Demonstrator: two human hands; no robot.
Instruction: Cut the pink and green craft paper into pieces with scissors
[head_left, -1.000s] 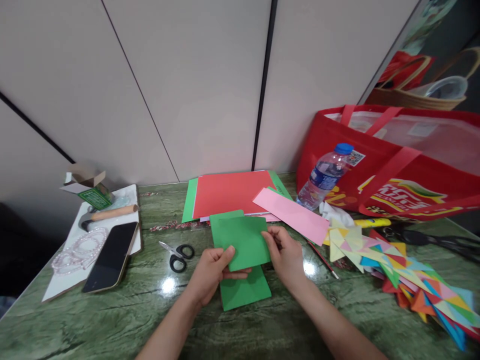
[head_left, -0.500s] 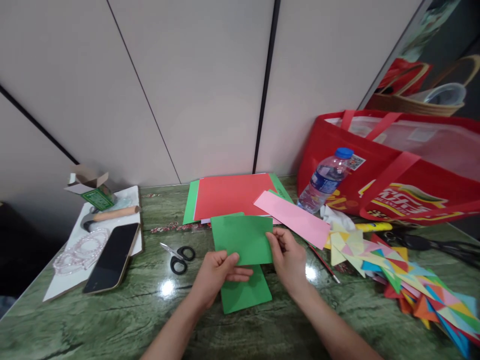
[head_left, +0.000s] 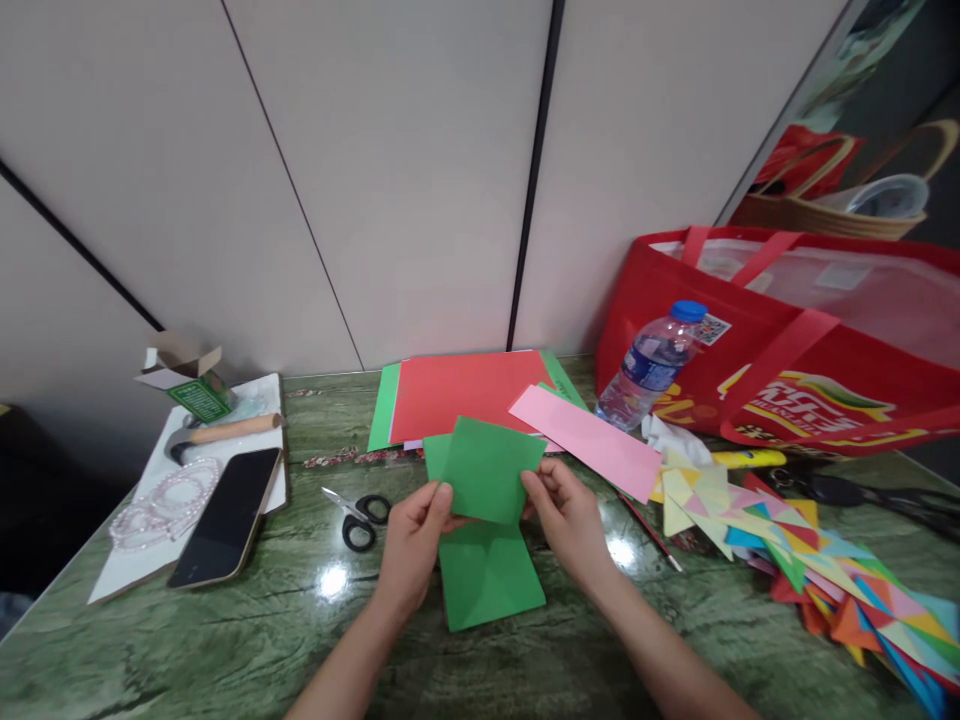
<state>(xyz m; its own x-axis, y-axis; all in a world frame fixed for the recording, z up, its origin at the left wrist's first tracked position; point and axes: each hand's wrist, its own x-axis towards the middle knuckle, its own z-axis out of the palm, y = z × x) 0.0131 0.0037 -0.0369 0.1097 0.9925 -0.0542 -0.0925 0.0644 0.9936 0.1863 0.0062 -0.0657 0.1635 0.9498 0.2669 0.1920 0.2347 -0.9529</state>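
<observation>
My left hand (head_left: 412,545) and my right hand (head_left: 568,520) both pinch a green paper piece (head_left: 487,468) and hold it tilted just above the table. The left grips its lower left edge, the right its right edge. Under it a second green paper sheet (head_left: 489,585) lies flat on the green marble table (head_left: 225,650), creased across the middle. Both hands sit near the table's front centre.
Black scissors (head_left: 358,514) lie left of my hands. A phone (head_left: 226,515), bead bracelets (head_left: 161,505) and a hammer (head_left: 217,434) rest on a white sheet at the left. Red and green paper (head_left: 457,390), a pink strip (head_left: 589,440), a water bottle (head_left: 651,365), a red bag (head_left: 810,350) and folded coloured triangles (head_left: 810,560) fill the back and right.
The held green piece has been turned counter-clockwise and lifted a little. My left hand shifted its grip up along the left edge; the right hand stayed on the right edge.
</observation>
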